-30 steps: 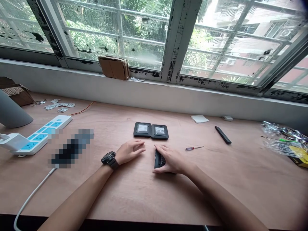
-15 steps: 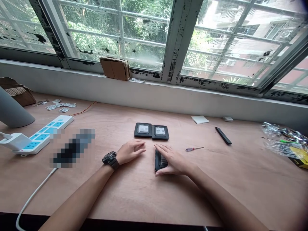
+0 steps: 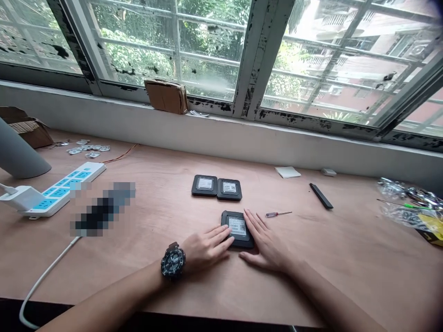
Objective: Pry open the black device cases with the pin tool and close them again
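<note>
Slippage seems the likely fault: neither hand grips. Left of the black device (image 3: 237, 229), lying flat and label-up on the table (image 3: 346, 249), the left hand (image 3: 206, 249) rests open, fingertips on its edge; right of it the right hand (image 3: 266, 242) lies flat along its side. A shove could slide it into the screwdriver (image 3: 278, 214), just right. Bare wood surrounds it; two matching devices (image 3: 217, 187) lie beyond.

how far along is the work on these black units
Two black units already sit side by side. A third unit lies label up between the left hand and right hand, both at its edges. It is not yet in the row; the screwdriver lies untouched.
</note>
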`<act>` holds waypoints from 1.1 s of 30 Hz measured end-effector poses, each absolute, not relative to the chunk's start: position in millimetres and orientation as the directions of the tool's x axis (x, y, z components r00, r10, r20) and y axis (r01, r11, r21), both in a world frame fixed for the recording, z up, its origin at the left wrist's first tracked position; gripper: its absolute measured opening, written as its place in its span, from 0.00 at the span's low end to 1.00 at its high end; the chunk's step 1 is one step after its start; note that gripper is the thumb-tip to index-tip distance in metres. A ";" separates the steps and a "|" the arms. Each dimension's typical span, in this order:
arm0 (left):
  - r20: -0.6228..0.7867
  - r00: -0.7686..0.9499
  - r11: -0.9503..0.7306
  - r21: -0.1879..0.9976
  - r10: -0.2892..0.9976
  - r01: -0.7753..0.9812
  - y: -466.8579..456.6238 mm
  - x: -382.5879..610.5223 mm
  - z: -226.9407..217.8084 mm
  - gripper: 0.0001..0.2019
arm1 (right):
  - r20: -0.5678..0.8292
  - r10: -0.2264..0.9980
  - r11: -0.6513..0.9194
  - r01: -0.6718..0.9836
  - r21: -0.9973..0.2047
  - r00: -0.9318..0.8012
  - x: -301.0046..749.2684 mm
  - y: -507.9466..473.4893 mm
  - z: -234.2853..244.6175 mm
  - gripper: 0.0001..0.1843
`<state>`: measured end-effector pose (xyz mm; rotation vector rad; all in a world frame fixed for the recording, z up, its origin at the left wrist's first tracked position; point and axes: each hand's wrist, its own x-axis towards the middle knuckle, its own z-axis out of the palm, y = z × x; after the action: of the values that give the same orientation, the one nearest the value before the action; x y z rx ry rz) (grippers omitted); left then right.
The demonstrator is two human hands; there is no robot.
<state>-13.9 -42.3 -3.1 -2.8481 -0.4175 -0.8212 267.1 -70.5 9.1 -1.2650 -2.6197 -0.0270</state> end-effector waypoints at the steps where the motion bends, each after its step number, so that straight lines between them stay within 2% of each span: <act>1: 0.527 0.825 -0.950 -0.096 0.204 0.296 -44.6 -12.6 -4.7 0.15 | 0.215 0.772 0.625 0.776 -0.084 -0.598 264.1 -71.3 8.6 0.59; 5: 0.435 0.876 -0.950 -0.125 0.207 0.286 -48.2 -13.7 -1.7 0.18 | 0.220 0.782 0.611 0.786 -0.089 -0.583 256.5 -73.0 7.1 0.54; 13: 0.331 0.874 -0.934 0.099 0.356 0.343 -54.7 -13.8 3.8 0.23 | 0.191 0.822 0.568 0.798 -0.204 -0.536 257.9 -74.7 1.4 0.50; 19: 0.293 0.875 -0.919 0.205 0.386 0.337 -52.2 -16.0 -1.4 0.25 | 0.138 0.848 0.529 0.796 -0.296 -0.512 257.9 -75.5 -2.3 0.50; 25: 0.320 0.872 -0.928 0.175 0.370 0.330 -53.5 -13.3 -2.1 0.24 | 0.160 0.841 0.540 0.791 -0.288 -0.516 255.8 -76.2 -2.9 0.49; 29: 0.347 0.889 -0.952 0.046 0.300 0.304 -48.5 -15.6 2.6 0.21 | 0.207 0.803 0.596 0.767 -0.238 -0.559 261.1 -71.6 4.6 0.50; 31: 0.361 0.902 -0.965 -0.019 0.236 0.260 -38.7 -22.2 4.8 0.20 | 0.247 0.795 0.604 0.756 -0.253 -0.554 272.3 -65.0 9.3 0.39; 33: 0.385 0.900 -0.967 -0.064 0.206 0.249 -25.4 -31.1 5.7 0.19 | 0.320 0.835 0.536 0.795 -0.286 -0.448 289.9 -56.0 12.4 0.26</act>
<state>-31.1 -25.4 5.7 -2.9527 -0.3543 -0.5803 289.9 -56.0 12.4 -1.3298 -2.3557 0.1296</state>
